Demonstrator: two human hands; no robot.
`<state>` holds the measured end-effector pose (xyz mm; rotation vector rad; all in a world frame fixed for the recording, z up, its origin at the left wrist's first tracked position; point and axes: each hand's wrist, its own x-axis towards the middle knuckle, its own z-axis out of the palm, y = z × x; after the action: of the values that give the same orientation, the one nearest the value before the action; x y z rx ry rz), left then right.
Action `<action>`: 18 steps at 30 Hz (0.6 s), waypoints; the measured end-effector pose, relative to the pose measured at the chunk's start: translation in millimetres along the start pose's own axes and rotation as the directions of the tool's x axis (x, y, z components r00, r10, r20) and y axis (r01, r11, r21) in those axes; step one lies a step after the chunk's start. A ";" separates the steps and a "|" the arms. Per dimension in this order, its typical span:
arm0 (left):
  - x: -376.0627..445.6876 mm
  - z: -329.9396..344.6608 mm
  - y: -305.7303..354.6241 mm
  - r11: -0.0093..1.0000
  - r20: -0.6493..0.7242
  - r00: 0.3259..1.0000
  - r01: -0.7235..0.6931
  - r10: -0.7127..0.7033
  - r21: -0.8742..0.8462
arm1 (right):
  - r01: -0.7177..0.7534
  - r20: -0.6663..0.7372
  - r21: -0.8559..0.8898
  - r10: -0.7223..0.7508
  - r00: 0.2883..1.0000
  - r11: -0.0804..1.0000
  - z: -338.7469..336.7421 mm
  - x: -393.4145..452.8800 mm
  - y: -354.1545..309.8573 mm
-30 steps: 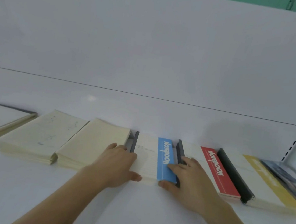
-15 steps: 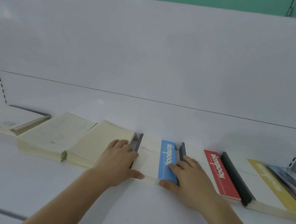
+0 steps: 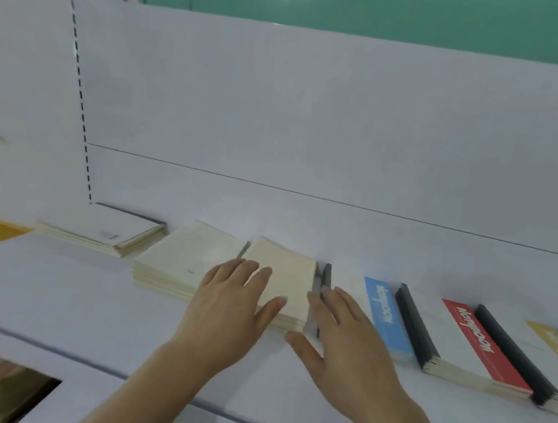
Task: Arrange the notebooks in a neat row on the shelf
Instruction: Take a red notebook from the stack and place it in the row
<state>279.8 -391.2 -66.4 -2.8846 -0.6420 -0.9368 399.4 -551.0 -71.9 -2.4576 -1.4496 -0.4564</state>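
Notebooks mostly lined along shelf [image 3: 55,291]. Left hand [image 3: 226,309] flat on cream stack [image 3: 280,280]; right hand [image 3: 350,339] flat on blue notebook [image 3: 386,319], gripping nothing. Left stacks looked askew, unaligned.

The notebooks [image 3: 387,312] lie in one row along the back edge of the shelf [image 3: 55,291], stack beside stack from its left end to its right. Both hands rest at the middle of the row: the left hand [image 3: 225,312] on one stack, the right hand [image 3: 349,349] just beside it.
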 end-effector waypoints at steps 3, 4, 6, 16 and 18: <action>-24.8 -25.9 -50.1 0.999 -0.012 0.999 0.034 -0.034 0.004 | 0.024 -0.016 0.018 -0.023 1.000 1.000 7.6 10.0 -58.7; -32.6 -33.7 -69.4 0.999 -0.007 0.999 0.047 -0.047 0.009 | 0.039 -0.012 0.030 -0.039 0.999 0.999 11.2 14.8 -79.6; -47.2 -47.3 -109.6 0.996 -0.004 0.996 0.086 -0.086 0.014 | 0.062 -0.009 0.053 -0.061 0.998 0.997 17.7 26.1 -119.8; -90.4 -74.8 -264.8 0.963 0.095 0.958 0.270 -0.270 0.008 | 0.116 0.006 0.090 -0.117 0.993 0.989 58.2 89.2 -269.5; -86.1 -71.8 -285.5 0.960 0.097 0.955 0.281 -0.280 0.007 | 0.121 0.007 0.085 -0.122 0.993 0.989 65.9 111.4 -285.2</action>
<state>63.5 -174.3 -81.6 -2.9098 -1.0823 -0.8270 208.6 -302.7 -73.0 -2.3200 -1.5956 -0.3961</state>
